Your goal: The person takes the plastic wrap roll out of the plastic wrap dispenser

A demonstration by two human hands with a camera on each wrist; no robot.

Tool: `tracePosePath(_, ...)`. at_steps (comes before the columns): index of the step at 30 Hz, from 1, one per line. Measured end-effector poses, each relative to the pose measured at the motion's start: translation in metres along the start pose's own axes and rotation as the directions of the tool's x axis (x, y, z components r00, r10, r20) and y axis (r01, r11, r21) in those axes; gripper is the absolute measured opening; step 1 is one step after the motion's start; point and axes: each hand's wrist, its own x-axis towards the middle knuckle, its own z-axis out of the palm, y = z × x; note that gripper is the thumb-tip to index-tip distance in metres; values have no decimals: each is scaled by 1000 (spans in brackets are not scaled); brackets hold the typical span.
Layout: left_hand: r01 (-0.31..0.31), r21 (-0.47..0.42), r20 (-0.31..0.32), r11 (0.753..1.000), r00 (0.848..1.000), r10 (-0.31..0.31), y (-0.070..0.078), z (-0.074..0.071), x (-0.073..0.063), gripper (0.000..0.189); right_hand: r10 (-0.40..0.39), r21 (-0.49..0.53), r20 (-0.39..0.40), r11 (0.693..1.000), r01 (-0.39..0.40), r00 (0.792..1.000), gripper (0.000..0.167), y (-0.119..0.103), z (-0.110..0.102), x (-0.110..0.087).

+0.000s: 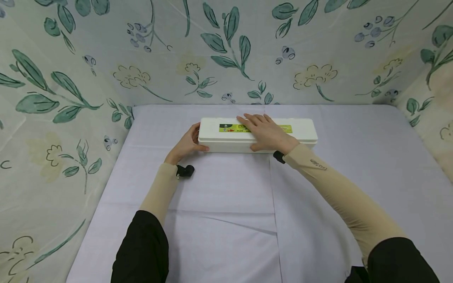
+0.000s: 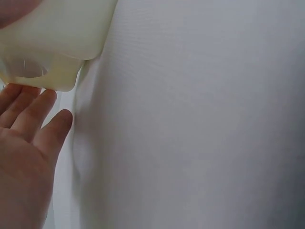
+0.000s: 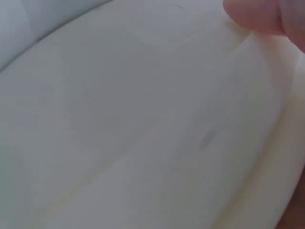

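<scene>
A long white plastic box point(image 1: 226, 146) with a lid and a yellow-green label point(image 1: 230, 128) lies crosswise on the cloth. At its left end is my left hand point(image 1: 188, 142), thumb on the front corner and fingers round the end. In the left wrist view, the fingertips point(image 2: 47, 95) touch the box's lower edge. My right hand point(image 1: 267, 133) spans the lid right of centre, covering part of the label. Its thumb lies along the front side and its fingers reach the back edge. White plastic point(image 3: 143, 105) fills most of the right wrist view, the thumb at upper right.
A white cloth point(image 1: 226, 243) with fold creases covers the table. Floral fabric point(image 1: 159, 51) hangs behind and along the sides, meeting the table's back edge just beyond the box. Black wrist-camera straps point(image 1: 185, 170) sit at both cuffs.
</scene>
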Motion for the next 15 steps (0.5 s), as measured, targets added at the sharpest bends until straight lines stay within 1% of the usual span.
tracePosePath(8, -1, 51, 4, 999, 1000, 0, 3, 1, 0, 103, 7, -25, 18, 1000, -7, 1000, 99, -3, 0, 2)
tracePosePath(10, 2, 49, 6, 999, 1000, -3, 5, 1, 0, 103, 4, -23, 14, 1000, -3, 1000, 98, -5, -1, 2)
tracePosePath(15, -5, 51, 19, 999, 1000, 4, 21, 5, -9, 102, 4, -26, 10, 1000, -4, 1000, 95, -10, -2, 1)
